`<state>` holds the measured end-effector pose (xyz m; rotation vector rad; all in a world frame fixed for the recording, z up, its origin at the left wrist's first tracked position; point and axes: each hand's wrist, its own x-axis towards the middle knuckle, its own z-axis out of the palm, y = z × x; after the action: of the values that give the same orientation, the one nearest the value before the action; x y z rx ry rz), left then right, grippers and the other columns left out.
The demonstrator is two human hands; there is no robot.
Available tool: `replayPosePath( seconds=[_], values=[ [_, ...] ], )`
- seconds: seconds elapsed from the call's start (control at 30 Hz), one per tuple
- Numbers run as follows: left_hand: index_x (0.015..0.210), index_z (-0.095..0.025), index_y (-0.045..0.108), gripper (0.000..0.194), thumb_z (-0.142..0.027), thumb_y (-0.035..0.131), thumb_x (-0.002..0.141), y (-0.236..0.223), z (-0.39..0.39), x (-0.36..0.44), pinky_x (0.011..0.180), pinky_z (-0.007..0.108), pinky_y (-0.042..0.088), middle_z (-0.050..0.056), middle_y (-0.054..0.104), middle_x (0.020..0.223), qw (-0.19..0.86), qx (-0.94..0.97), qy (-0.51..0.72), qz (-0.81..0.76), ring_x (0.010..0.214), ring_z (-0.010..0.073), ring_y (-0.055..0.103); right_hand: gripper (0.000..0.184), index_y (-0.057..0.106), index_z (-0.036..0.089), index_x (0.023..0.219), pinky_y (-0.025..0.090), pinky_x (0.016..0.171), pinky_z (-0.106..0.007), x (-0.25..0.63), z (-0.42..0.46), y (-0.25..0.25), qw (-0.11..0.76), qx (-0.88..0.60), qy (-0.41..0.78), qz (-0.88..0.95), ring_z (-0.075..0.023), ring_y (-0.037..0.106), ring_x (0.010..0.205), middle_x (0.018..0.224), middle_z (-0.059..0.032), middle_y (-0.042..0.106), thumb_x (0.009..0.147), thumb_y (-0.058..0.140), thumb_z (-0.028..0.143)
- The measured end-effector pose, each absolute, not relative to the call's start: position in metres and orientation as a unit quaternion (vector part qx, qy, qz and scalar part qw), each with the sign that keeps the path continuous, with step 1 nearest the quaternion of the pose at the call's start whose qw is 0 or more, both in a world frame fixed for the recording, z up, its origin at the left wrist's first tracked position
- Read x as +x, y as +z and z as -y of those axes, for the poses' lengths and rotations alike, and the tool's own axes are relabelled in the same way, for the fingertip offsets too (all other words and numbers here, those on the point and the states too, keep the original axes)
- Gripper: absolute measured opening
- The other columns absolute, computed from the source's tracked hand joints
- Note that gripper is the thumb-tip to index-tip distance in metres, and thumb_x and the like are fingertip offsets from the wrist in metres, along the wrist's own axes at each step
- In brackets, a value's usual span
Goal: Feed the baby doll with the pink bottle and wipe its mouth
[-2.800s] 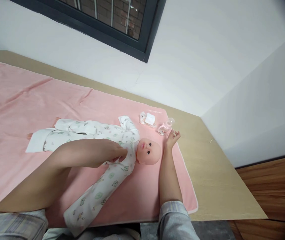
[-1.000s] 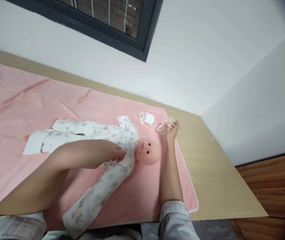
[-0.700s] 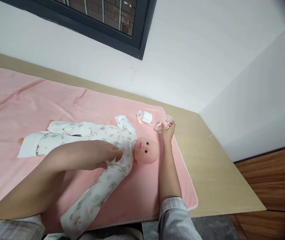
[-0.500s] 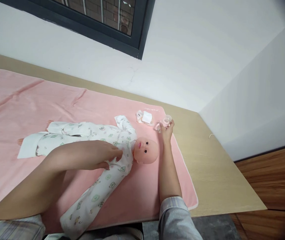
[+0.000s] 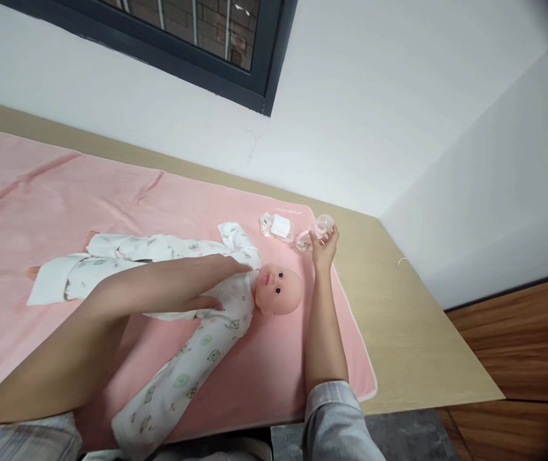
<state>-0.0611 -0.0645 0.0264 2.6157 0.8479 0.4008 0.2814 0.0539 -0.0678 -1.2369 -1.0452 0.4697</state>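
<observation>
A bald baby doll lies on its back, its head to the right, in a white outfit with small green animal prints. Over its chest stretches my left hand, thumb apart from the fingers and fingertips close to the neckline; whether they press on the cloth cannot be made out. Beyond the doll's head, my right hand is closed around a small clear baby bottle with a pink collar and a see-through dome cap. Part of the bottle is hidden behind the fingers.
The doll lies on a pink blanket spread over a wooden table. Left of the bottle is a clear wrapped packet with a white label. A white wall and a dark window frame stand behind.
My left hand has slid right and up across the doll's chest toward its neckline. My right hand and the bottle have shifted slightly up and right.
</observation>
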Motion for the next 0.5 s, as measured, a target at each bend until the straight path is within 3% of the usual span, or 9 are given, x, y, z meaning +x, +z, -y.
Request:
replayPosePath(
  seconds=[0.1, 0.17, 0.3, 0.5],
  values=[
    [0.155, -0.029, 0.018, 0.068, -0.035, 0.05, 0.096, 0.025, 0.053, -0.057, 0.105, 0.035, 0.043, 0.006, 0.045, 0.149, 0.176, 0.917, 0.17, -0.316, 0.13, 0.0243, 0.05, 0.08, 0.037, 0.018, 0.139, 0.05, 0.097, -0.035, 0.265, -0.042, -0.039, 0.665, -0.493, 0.228, 0.512, -0.0197, 0.061, 0.113, 0.135, -0.014, 0.053, 0.07, 0.072, 0.041],
    [0.156, -0.03, 0.014, 0.071, -0.041, 0.051, 0.096, 0.028, 0.047, -0.053, 0.099, 0.036, 0.047, 0.007, 0.046, 0.147, 0.151, 0.89, 0.212, -0.374, 0.124, 0.0263, 0.054, 0.069, 0.043, 0.021, 0.133, 0.05, 0.097, -0.035, 0.249, -0.03, -0.02, 0.655, -0.463, 0.247, 0.544, -0.0186, 0.061, 0.111, 0.136, -0.0118, 0.052, 0.073, 0.07, 0.041],
    [0.15, -0.031, 0.033, 0.059, -0.044, 0.05, 0.096, 0.035, 0.04, -0.046, 0.086, 0.036, 0.051, 0.006, 0.057, 0.134, 0.12, 0.822, 0.313, -0.46, 0.103, 0.0248, 0.063, 0.056, 0.049, 0.024, 0.122, 0.052, 0.094, -0.034, 0.207, -0.002, 0.005, 0.644, -0.413, 0.305, 0.567, -0.0179, 0.062, 0.108, 0.128, -0.0076, 0.056, 0.074, 0.072, 0.04],
    [0.137, -0.025, 0.05, 0.061, -0.049, 0.067, 0.084, 0.037, 0.037, -0.049, 0.09, 0.037, 0.052, 0.006, 0.065, 0.121, 0.196, 0.793, 0.386, -0.428, 0.107, 0.026, 0.062, 0.051, 0.052, 0.026, 0.12, 0.052, 0.098, -0.035, 0.155, 0.038, 0.014, 0.591, -0.339, 0.414, 0.603, -0.0193, 0.059, 0.116, 0.123, -0.0048, 0.06, 0.077, 0.073, 0.041]
  ],
)
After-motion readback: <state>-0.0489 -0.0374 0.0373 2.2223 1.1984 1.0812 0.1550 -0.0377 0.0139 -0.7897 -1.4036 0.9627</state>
